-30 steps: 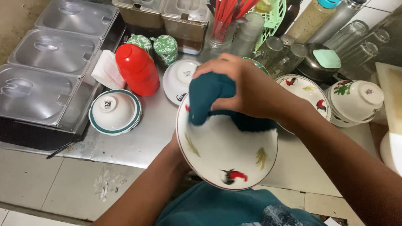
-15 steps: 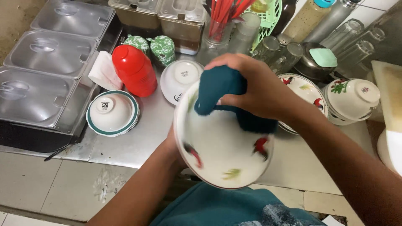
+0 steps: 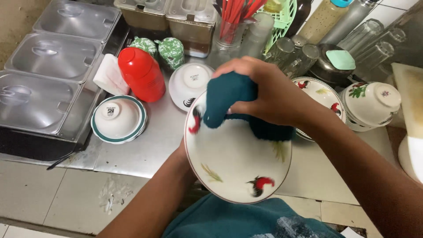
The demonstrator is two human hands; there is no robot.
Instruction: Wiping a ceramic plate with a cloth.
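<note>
My left hand (image 3: 183, 152) grips a white bowl (image 3: 233, 158) painted with red roosters and green leaves from underneath, mostly hidden behind it. The bowl is tilted towards me above the steel counter (image 3: 132, 150). My right hand (image 3: 264, 90) is closed on a dark teal cloth (image 3: 229, 99) and presses it against the bowl's inner upper rim.
Upside-down bowls stand on the counter: a green-rimmed one (image 3: 118, 119), a white one (image 3: 190, 83), a stack at the right (image 3: 372, 103). A rooster plate (image 3: 319, 94), red jug (image 3: 142, 74), lidded steel pans (image 3: 39, 79), glasses (image 3: 291, 50) and red chopsticks (image 3: 235, 15) crowd the back.
The bowl has been turned in my left hand, so the rooster marks moved around its face. My right hand with the cloth has shifted slightly along the upper rim.
</note>
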